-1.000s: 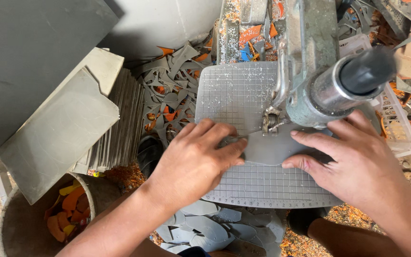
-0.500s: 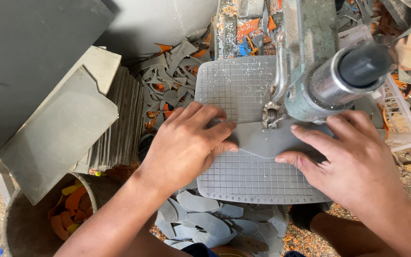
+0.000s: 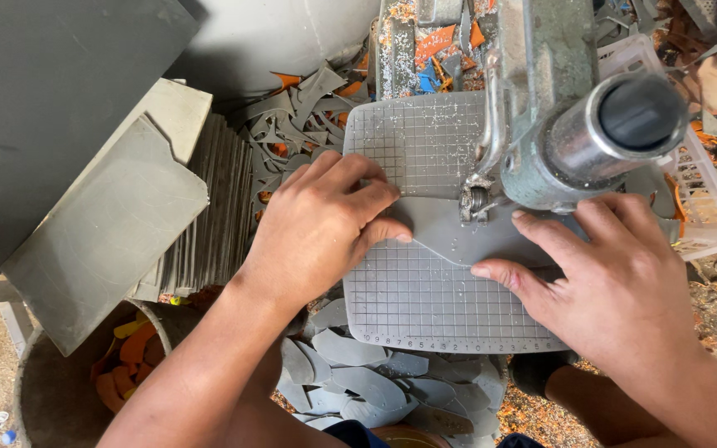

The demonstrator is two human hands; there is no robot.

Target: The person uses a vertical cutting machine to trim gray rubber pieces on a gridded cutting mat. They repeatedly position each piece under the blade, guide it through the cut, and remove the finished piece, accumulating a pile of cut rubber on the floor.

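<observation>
- Grey rubbery sheet piece (image 3: 466, 236) has slid a little across the gridded table (image 3: 425, 299) under the saw head (image 3: 541, 133) since a moment ago — the cut looks to be advancing along its curved edge.
- Left hand (image 3: 321, 232) lies flat, fingers spread, pressing the piece's left end.
- Right hand (image 3: 616, 290) is likewise open — fingertips pinning the right side, gripping nothing.

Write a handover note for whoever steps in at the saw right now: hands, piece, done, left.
Left hand: flat on the grey sheet piece, fingertips pressing its left edge.
Right hand: pressing the piece's right side.
The piece lies on the gridded saw table, at the blade.
Done: cut grey shapes piled below the table.
Left: a stack of uncut sheets stands at the left.
</observation>
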